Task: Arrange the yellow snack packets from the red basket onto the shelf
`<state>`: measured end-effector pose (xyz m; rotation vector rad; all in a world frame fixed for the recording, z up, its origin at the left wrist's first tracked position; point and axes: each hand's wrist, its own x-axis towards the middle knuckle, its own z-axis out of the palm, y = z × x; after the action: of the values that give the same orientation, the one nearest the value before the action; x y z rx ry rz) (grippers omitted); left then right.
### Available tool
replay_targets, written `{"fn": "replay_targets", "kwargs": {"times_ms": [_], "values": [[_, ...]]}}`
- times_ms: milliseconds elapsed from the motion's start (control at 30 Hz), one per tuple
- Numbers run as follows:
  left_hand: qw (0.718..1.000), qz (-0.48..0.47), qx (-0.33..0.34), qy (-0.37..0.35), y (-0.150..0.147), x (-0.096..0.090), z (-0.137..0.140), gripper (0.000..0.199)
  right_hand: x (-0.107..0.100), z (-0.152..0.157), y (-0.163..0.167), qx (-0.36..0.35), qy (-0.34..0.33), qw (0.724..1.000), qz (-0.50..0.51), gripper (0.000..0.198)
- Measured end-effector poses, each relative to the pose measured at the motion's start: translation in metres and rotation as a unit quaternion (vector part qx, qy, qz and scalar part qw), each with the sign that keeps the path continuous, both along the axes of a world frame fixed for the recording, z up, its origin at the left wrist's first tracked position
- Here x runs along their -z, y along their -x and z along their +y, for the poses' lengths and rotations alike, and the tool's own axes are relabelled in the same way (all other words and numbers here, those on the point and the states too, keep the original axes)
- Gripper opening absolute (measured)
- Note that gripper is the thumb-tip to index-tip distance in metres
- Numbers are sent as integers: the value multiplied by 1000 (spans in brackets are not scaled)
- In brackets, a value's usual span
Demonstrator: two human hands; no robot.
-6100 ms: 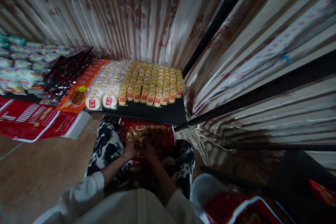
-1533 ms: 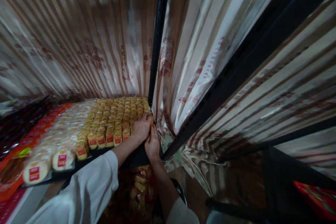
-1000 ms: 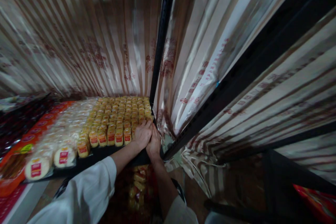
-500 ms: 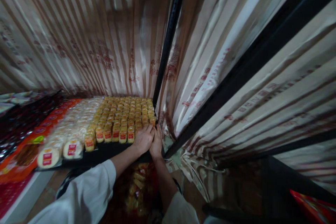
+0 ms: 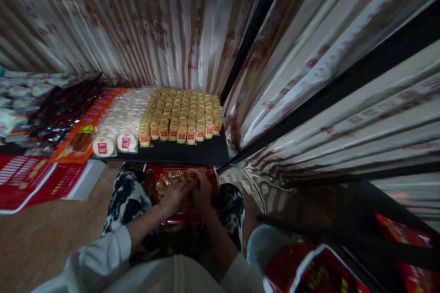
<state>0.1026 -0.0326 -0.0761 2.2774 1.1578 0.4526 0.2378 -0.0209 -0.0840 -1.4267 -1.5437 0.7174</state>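
Observation:
My left hand and my right hand meet over a red basket between my knees. The left fingers lie stretched out against the right hand, whose fingers also extend, bent toward the left. No item shows in either hand, though the undersides are hidden. Small yellow wrapped snack packs lie loose in the basket just beyond my fingers. Ahead, close rows of the same wrapped snacks with red labels stand on a black shelf.
Left of the rows are clear-wrapped round white cakes, an orange packet and dark shiny packets. Another red basket sits at left. A black post and striped curtains border the shelf. A red bag lies lower right.
Both hands have come back from the front of the snack rows at the shelf's right end, down to over the basket. The view has tilted downward, showing my knees.

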Motion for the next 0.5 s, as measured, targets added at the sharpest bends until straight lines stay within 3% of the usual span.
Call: {"fn": "replay_targets", "kwargs": {"times_ms": [100,233,400,500], "values": [[997,12,-47,61,18,28,-16,52,23,-18,15,-64,93,992,-63,39],[964,87,-142,209,29,55,-19,44,50,-19,24,-134,266,937,-182,29],[928,65,-219,296,29,68,-8,39,70,-10,29,-157,320,910,-211,21],[906,28,-274,322,27,77,8,38,78,-4,35,-148,322,918,-180,25]]}}
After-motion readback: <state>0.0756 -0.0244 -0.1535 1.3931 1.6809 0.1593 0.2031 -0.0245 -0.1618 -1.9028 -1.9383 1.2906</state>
